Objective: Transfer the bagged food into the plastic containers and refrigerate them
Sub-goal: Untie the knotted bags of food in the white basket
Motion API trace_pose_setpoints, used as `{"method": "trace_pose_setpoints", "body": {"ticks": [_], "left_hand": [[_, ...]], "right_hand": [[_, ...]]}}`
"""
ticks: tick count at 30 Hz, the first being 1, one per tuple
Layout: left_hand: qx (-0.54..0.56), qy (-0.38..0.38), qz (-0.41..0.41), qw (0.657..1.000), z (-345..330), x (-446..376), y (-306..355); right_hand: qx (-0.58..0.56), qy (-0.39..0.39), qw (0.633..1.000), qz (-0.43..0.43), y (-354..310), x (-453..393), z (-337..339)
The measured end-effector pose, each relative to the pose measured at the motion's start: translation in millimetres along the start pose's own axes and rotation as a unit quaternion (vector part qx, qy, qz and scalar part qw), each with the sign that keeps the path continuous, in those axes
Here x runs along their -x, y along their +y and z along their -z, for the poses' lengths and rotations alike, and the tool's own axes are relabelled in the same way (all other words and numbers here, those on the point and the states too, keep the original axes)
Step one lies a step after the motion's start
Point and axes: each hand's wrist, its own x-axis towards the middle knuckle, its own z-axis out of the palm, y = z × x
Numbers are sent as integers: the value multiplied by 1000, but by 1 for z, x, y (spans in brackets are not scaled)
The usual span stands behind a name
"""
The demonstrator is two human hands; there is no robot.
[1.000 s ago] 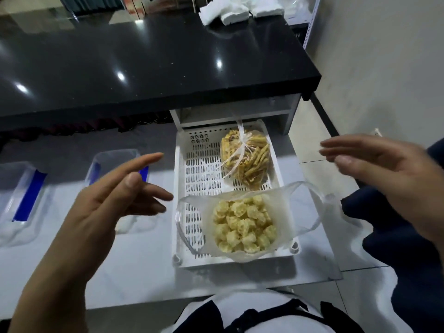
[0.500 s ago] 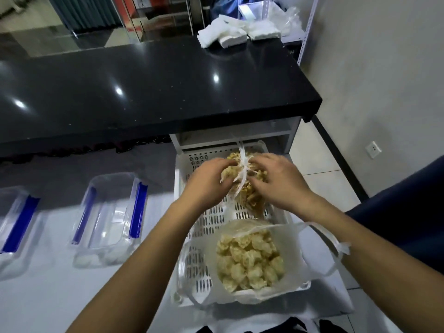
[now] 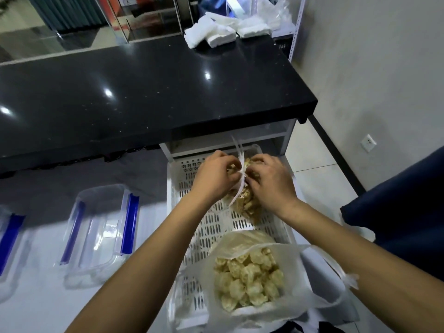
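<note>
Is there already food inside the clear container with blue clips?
No, the clear container holds no food; the food is in the two bags in the white basket.

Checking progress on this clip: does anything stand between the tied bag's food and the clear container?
Yes: the white ribbon still ties the bag of sticks shut. Both hands, left and right, pinch at its knot. The container lies open.
</note>
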Motion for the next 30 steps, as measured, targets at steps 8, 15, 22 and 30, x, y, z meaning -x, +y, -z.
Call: {"method": "trace_pose_setpoints", "body": {"ticks": [8, 15, 22, 30], "left_hand": [[-72, -52, 11, 996, 12, 7, 9], [-121, -36, -38, 991, 12, 56, 5], [-49, 120, -62, 990, -11, 87, -10], [-7, 144, -32, 989, -2, 70, -6]], "right_hand": [[-42, -72, 996, 26, 3, -6, 6], [-53, -80, 990, 106, 8, 18, 2], [-43, -68, 987, 138, -3, 26, 0], [-43, -35, 985, 164, -11, 9, 9]]}}
